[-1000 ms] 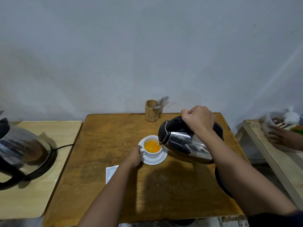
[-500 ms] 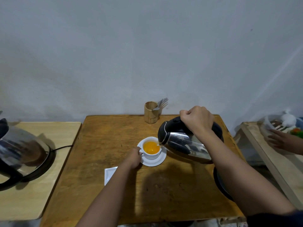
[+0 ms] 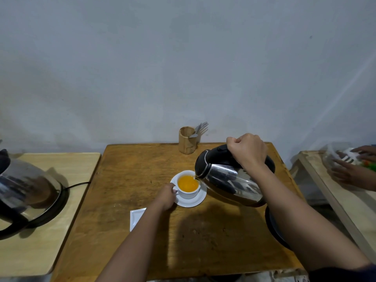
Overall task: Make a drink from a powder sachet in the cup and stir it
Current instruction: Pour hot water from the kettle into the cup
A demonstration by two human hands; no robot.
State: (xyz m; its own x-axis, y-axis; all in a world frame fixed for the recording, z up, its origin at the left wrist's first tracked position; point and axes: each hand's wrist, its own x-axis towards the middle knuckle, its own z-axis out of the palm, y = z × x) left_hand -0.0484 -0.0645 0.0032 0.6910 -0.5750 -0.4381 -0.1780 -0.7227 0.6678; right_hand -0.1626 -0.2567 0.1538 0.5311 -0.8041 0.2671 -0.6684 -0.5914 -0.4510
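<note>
A white cup (image 3: 189, 193) holding orange liquid (image 3: 187, 183) stands on a white saucer (image 3: 198, 200) in the middle of the brown wooden table (image 3: 126, 180). My left hand (image 3: 165, 197) grips the cup's handle on its left side. My right hand (image 3: 247, 150) is closed around the black handle of a steel kettle (image 3: 227, 179), which is tilted with its spout over the cup's right rim. A white sachet (image 3: 136, 217) lies flat on the table, partly under my left forearm.
A wooden holder (image 3: 186, 143) with forks and a spoon stands at the table's far edge. The kettle's black base (image 3: 272, 226) sits at the right, partly behind my arm. A second kettle (image 3: 26, 192) rests on the pale left table. Another person's hands (image 3: 350, 169) work at the right bench.
The kettle stays tilted over the cup and the orange liquid stands a little higher. Both hands keep their grips. The other person's hands on the right have shifted.
</note>
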